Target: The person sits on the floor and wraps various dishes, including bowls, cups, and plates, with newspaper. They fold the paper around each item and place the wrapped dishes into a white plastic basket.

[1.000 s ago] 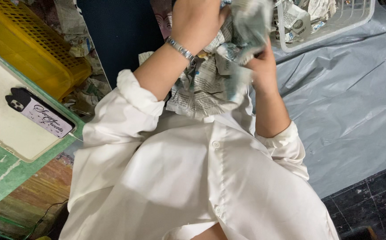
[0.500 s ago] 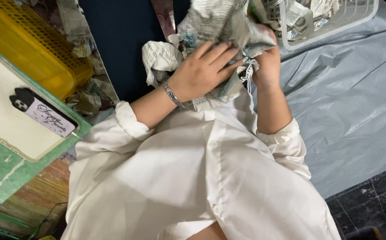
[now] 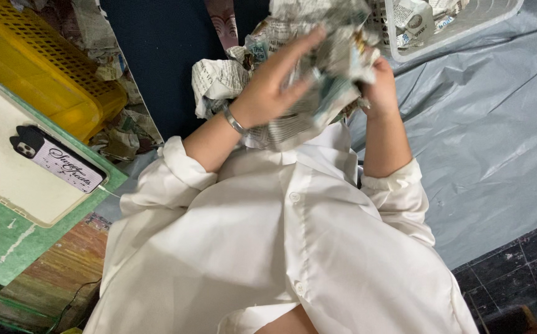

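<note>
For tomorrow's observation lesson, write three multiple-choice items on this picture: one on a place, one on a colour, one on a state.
1. Where is the white basket?
A. upper right, on the grey sheet
B. on the green table
C. on the person's lap

2. What colour is the crate at upper left?
A. blue
B. yellow
C. red

3. How is the newspaper between the hands?
A. flat
B. rolled into a tube
C. crumpled

Answers: 1 A, the basket sits on the sheet. 2 B, its lattice is yellow. 3 C, the left hand and right hand press a creased wad.
</note>
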